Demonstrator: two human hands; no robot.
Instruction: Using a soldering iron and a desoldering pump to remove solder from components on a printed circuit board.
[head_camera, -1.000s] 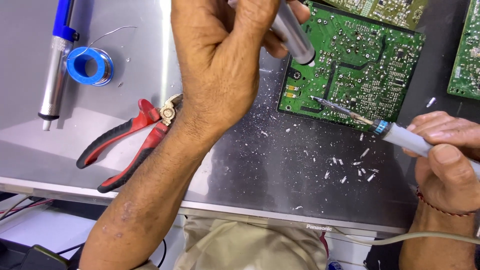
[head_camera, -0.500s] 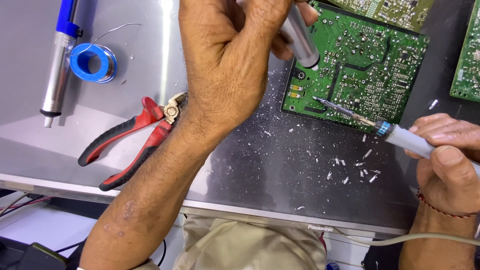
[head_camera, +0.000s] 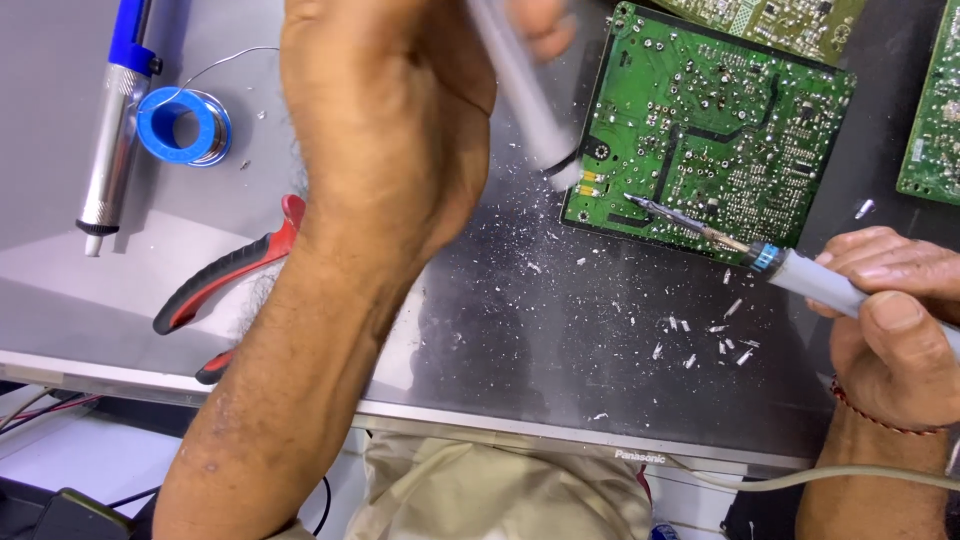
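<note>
Mid-rework on the green printed circuit board (head_camera: 715, 135).
Your right hand (head_camera: 890, 320) clasped the grey-handled soldering iron (head_camera: 790, 268), its tip on a joint; your left hand (head_camera: 385, 120) gripped the blurred silver pump (head_camera: 520, 90); white solder flecks (head_camera: 700, 335) already littered the bench (head_camera: 520, 330).

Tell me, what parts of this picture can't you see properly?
Head view only:
- The grey tool in the left hand is motion-blurred; its tip and kind are unclear.
- The red pliers have jaws hidden behind the left forearm.
- The right hand and soldering iron handle run off the right edge.
- The green circuit board parts are too small to identify.
</note>
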